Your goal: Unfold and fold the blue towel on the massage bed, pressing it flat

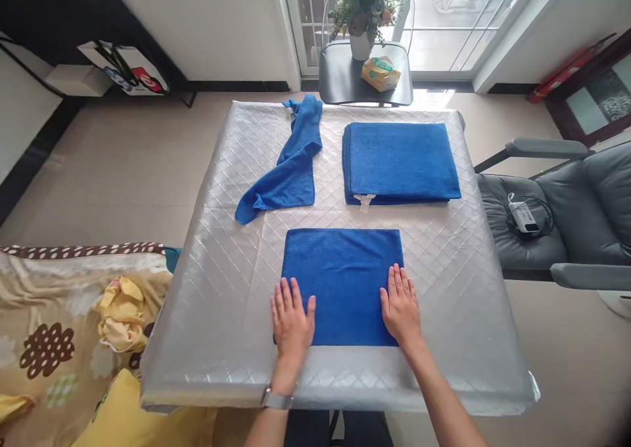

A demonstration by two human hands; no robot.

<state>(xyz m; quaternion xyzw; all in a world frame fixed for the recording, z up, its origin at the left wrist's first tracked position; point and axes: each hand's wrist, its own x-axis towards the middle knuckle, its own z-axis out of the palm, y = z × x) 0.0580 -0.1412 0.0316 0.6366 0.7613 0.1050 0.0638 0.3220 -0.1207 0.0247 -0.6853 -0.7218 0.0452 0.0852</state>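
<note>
A folded blue towel (342, 276) lies flat near the front of the table with the silver quilted cover (221, 250). My left hand (292, 319) rests flat on the towel's near left corner, fingers stretched out. My right hand (400, 305) lies flat on the near right corner, fingers out as well. Neither hand grips anything. Behind it on the right sits a stack of folded blue towels (401, 163) with a white tag. A loose, rumpled blue towel (288, 164) lies at the back left.
A dark chair (365, 72) behind the table carries a potted plant (362, 13) and a tissue pack (380, 72). A grey armchair (566, 217) with a charger stands at the right. A patterned blanket (59, 329) and yellow cloth lie at the left.
</note>
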